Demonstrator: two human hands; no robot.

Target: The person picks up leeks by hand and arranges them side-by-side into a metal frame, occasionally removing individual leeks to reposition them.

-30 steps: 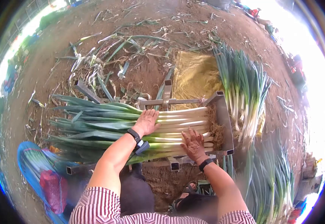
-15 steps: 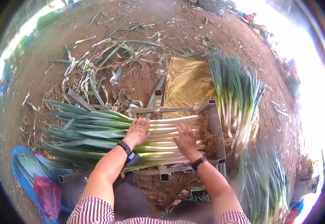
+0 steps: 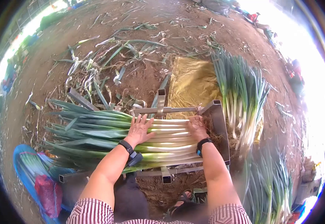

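- Dirt ground [image 3: 140,78], strewn with green trimmings, lies under a metal frame [image 3: 170,110].
- Leeks [image 3: 95,132] lie side by side across the frame, with their white stalks toward its end plate [image 3: 221,127].
- Left hand [image 3: 139,128] rests flat on the stalks, fingers spread.
- Right hand [image 3: 197,127] sits at the root end with fingers curled; it is unclear whether it grips.
- Gold sheet [image 3: 192,82] and another leek pile [image 3: 241,97] lie beyond.
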